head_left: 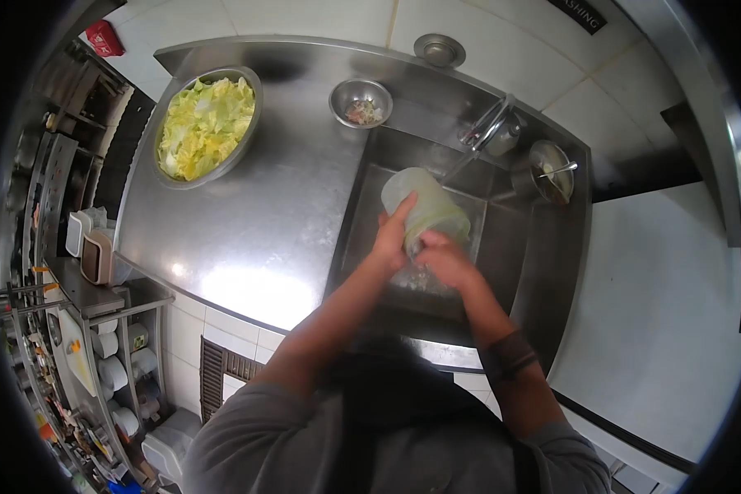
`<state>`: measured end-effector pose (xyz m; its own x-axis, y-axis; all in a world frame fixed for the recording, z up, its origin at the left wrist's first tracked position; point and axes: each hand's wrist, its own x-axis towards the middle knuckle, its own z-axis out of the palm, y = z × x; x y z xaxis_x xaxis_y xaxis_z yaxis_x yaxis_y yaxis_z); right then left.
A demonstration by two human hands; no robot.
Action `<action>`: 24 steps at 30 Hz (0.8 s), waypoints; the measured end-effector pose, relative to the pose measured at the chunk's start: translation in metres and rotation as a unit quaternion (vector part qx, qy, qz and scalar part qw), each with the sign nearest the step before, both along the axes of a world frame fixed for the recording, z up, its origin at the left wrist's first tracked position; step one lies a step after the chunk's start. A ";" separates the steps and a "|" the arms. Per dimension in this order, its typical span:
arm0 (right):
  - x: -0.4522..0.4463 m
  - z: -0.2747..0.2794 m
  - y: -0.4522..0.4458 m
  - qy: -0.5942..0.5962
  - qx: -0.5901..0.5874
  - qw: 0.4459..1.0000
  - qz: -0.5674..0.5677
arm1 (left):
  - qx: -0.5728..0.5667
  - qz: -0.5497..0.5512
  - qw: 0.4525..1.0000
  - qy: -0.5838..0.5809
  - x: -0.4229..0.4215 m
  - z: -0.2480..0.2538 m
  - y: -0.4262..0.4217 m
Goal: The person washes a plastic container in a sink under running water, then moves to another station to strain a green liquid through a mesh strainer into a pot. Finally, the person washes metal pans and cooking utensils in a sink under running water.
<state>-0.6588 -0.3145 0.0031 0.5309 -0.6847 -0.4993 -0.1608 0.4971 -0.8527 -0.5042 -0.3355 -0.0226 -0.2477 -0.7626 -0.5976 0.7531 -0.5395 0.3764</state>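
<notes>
Though tilted, container's (430, 196) long axis toward lower right; hands: left (393, 236) curled round it, right's (447, 259) grip unclear

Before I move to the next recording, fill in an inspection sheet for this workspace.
Surface: steel counter, glare near its front edge; sink to its right.
Things in hand: tub, tilted over the sink.
Clutter: bowl of leaves at the counter's far left; small bowl at the back.
Left grip: holding the tub's side.
Right grip: at the tub's near end, fingertips partly hidden.
Cables: nothing seen.
Surroundings: tiled wall behind, white top at right.
</notes>
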 end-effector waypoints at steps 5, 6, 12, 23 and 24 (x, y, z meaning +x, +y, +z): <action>0.021 -0.025 0.008 -0.444 0.216 0.783 -0.379 | -0.161 -0.046 0.986 -0.010 -0.016 -0.001 0.010; 0.031 -0.022 0.008 -0.272 0.107 0.878 -0.380 | -0.162 -0.048 0.986 -0.010 -0.011 0.009 0.009; 0.020 -0.030 -0.014 -0.022 -0.144 0.964 -0.221 | -0.134 -0.083 0.979 -0.132 -0.011 0.029 0.006; 0.013 -0.039 -0.023 0.399 -0.326 0.857 0.002 | -0.108 -0.070 0.986 -0.107 -0.028 0.037 0.015; 0.009 -0.054 -0.024 0.061 -0.199 0.966 -0.155 | -0.109 -0.071 0.986 -0.107 -0.028 0.029 0.015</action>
